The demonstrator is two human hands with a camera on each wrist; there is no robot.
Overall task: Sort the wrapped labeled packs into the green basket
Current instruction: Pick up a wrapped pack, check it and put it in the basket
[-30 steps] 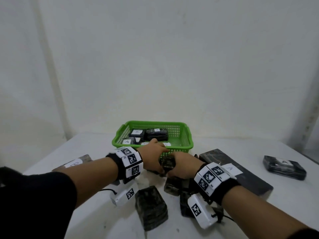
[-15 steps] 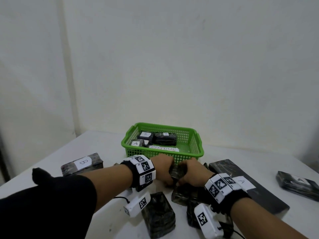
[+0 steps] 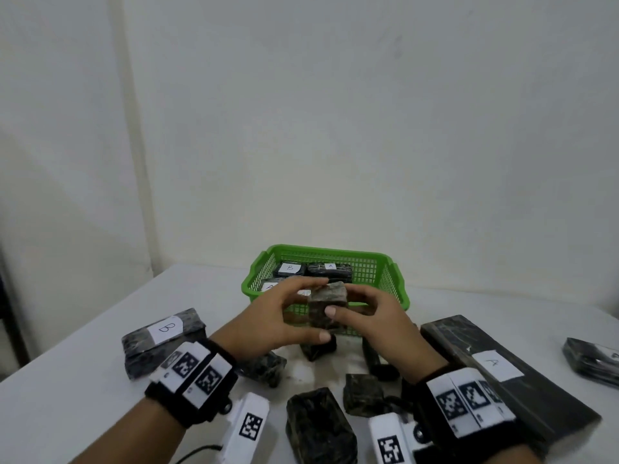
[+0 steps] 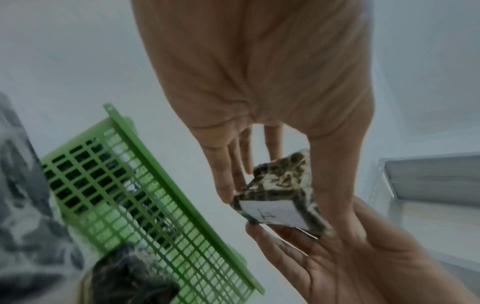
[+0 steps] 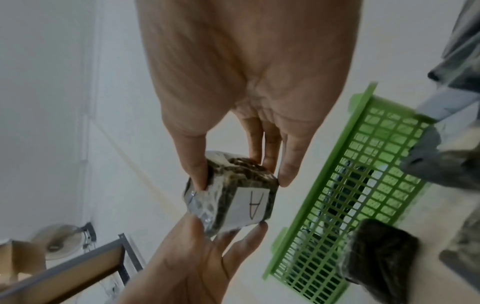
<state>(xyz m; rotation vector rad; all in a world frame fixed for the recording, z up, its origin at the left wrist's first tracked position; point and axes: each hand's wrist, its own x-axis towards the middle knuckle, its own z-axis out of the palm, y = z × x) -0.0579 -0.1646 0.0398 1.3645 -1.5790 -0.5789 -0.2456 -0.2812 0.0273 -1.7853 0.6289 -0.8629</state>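
Held pack: small wrapped pack (image 3: 327, 304) labelled "A", lifted above the worktop (image 3: 83, 380), just before the green basket (image 3: 385, 279).
Left hand (image 3: 268, 324): fingers pinch its left side.
Right hand (image 3: 378, 321): fingers grip its right side.
Basket: holds packs marked "B" and "A".
Worktop: more packs lie near the wrists.

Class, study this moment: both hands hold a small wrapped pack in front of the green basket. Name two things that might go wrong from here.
1. The small pack is pinched only by fingertips of the left hand and right hand; the shiny wrap may slip during a handover.
2. Its "A" label faces away from the head camera, so it may be misread before it goes in the green basket, which already holds packs marked A and B.
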